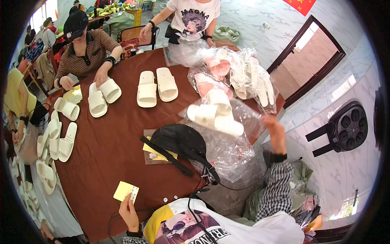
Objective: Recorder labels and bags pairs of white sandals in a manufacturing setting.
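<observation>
Between the fingertips of my left hand (129,214) is a small yellow card (123,191) with a printed pale strip, held over the near edge of the table. My right hand (275,133), slightly blurred, grips the edge of a clear plastic bag (248,116) at the right side. Cream slippers (215,118) lie at the bag's other end, blurred too; whether they are fully inside it I cannot tell. Under them spreads more crumpled clear plastic (227,154). A black cap-like bag with straps (176,140) lies between my hands, partly over a yellow card packet.
The brown-covered table (118,142) bears several cream slipper pairs (156,87). Bagged pink slippers (213,83) and white ones (252,77) are heaped at the far right. A seated co-worker (85,53) touches slippers at the far left; another person (193,20) stands across the table.
</observation>
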Tool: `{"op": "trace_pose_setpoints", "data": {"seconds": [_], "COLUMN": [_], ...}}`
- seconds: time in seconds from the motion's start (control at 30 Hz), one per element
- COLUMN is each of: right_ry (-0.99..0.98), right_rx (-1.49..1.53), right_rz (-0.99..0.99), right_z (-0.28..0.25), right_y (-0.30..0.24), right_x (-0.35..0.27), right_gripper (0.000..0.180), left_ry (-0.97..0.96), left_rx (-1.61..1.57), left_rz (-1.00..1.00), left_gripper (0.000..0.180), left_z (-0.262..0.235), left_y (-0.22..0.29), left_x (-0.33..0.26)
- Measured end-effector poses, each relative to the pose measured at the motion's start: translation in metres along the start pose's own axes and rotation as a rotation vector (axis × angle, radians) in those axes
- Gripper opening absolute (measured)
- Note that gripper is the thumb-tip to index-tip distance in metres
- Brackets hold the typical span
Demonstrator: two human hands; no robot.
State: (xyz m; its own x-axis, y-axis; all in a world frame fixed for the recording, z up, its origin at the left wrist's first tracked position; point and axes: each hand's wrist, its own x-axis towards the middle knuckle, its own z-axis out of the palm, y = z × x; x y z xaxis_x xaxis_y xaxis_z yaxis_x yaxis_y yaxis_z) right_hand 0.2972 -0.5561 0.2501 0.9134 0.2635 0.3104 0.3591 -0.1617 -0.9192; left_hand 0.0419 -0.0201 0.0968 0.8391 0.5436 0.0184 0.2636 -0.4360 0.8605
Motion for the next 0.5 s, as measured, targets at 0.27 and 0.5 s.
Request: {"op": "trace_pose_setpoints", "data": {"seconds": [0.27,0.5], "right_ry": [0.805,0.189], "right_rx": [-0.126,-0.117], "right_rz": [0.464,0.527], "right_z": [0.073,0.053], "right_y": [0.086,0.139], "right_x": [-0.099,-0.077], "right_gripper": [0.02,0.033], "left_ry": [-0.18,-0.203], "left_rx": [-0.032,-0.158], "left_rz": [0.064,0.286], "left_gripper": [0.025,0.026], "left_z": [0.021,0.065], "left_y": [0.027,0.061], "left_x": [0.028,0.078]}}
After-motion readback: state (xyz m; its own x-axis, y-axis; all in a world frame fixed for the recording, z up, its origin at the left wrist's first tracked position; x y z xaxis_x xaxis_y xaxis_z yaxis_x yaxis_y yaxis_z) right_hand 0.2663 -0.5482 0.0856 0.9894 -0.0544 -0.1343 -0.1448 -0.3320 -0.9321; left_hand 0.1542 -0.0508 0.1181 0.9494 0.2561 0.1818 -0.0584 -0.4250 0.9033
